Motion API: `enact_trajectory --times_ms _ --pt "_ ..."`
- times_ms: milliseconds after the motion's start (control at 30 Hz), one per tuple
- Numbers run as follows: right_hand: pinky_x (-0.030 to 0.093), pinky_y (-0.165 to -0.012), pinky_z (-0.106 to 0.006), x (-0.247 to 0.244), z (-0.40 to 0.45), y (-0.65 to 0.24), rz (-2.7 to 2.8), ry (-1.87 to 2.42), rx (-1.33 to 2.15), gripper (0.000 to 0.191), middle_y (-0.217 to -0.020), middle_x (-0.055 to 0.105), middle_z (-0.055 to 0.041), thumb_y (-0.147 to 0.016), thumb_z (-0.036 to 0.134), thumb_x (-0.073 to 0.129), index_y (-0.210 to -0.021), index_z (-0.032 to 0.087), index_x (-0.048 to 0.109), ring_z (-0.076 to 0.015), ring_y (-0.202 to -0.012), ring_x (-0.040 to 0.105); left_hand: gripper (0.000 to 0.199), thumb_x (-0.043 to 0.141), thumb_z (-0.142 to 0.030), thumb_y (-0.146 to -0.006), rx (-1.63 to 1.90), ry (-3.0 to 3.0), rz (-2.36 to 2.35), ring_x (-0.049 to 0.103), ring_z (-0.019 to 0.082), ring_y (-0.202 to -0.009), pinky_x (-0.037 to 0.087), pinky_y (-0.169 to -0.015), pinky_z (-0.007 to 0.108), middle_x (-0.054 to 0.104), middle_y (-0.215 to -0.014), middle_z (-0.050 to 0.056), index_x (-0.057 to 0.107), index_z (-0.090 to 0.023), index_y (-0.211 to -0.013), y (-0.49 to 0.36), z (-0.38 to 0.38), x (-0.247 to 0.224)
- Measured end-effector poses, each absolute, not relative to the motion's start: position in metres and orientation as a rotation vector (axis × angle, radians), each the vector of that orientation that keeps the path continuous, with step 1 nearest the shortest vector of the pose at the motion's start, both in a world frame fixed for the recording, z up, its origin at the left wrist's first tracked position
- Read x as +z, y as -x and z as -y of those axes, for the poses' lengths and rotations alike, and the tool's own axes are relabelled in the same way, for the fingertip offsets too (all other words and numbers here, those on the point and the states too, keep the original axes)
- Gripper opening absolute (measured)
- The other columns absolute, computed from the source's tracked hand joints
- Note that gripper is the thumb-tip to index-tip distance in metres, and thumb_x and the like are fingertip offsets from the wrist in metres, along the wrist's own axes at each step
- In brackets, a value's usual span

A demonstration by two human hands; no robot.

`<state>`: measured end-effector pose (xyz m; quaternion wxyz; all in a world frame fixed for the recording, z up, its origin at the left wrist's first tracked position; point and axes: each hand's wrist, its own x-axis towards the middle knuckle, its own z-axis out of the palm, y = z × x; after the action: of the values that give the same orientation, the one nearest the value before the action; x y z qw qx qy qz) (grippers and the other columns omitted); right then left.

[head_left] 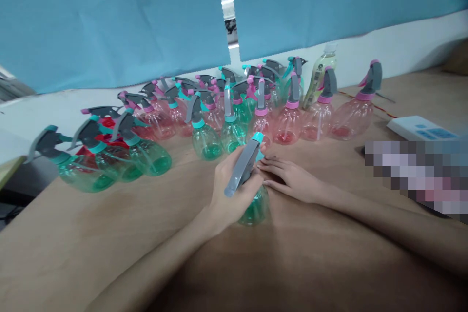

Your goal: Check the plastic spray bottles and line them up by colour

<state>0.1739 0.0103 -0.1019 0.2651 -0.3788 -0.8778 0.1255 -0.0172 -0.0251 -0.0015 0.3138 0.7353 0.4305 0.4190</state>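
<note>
My left hand (224,195) is wrapped round the neck of a green spray bottle (254,210) with a grey trigger head and a turquoise nozzle. The bottle stands on the wooden table, partly covered by that hand. Close on its right side is my right hand (290,180), fingers stretched out and together; whether the fingertips touch the bottle I cannot tell. Just beyond my hands stand a green spray bottle (207,144) and a pink spray bottle (287,129), part of a row of several.
Several green spray bottles (151,158) stand at the left, near red material (106,129). At the back right are a labelled drink bottle (319,75) and a white box (420,129). A blue-covered wall (127,19) rises behind the table (153,234). One area at right is pixelated.
</note>
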Motion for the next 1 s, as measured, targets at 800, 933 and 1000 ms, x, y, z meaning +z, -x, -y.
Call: enact_trajectory --times_ms 800,933,1000 --pt "0.038 -0.104 -0.05 -0.101 -0.01 -0.174 2.405 1.059 0.325 0.048 -0.136 0.052 -0.0113 -0.092 0.046 0.043 -0.132 0.02 0.049 -0.0279 -0.127 0.045 0.017 0.046 -0.007 -0.065 1.137 -2.09 -0.948 0.049 0.011 -0.061 0.042 -0.057 0.023 0.054 -0.072 -0.004 0.051 -0.02 -0.075 0.017 0.024 0.015" --pt "0.039 -0.103 -0.049 -0.101 -0.01 -0.174 2.398 1.043 0.321 0.047 -0.133 0.054 -0.0123 -0.092 0.046 0.043 -0.131 0.019 0.051 -0.0281 -0.125 0.047 0.023 0.048 -0.007 -0.065 1.136 -2.068 -0.975 0.042 0.009 -0.052 0.041 -0.055 0.022 0.049 -0.064 -0.006 0.054 -0.021 -0.081 0.017 0.023 0.013" --pt "0.039 -0.103 -0.048 -0.101 -0.01 -0.174 2.401 1.052 0.322 0.047 -0.133 0.054 -0.0128 -0.092 0.046 0.043 -0.13 0.018 0.052 -0.0276 -0.125 0.047 0.029 0.048 -0.008 -0.064 1.144 -2.055 -1.016 0.044 0.01 -0.054 0.042 -0.056 0.023 0.051 -0.066 -0.005 0.056 -0.021 -0.089 0.016 0.024 0.011"
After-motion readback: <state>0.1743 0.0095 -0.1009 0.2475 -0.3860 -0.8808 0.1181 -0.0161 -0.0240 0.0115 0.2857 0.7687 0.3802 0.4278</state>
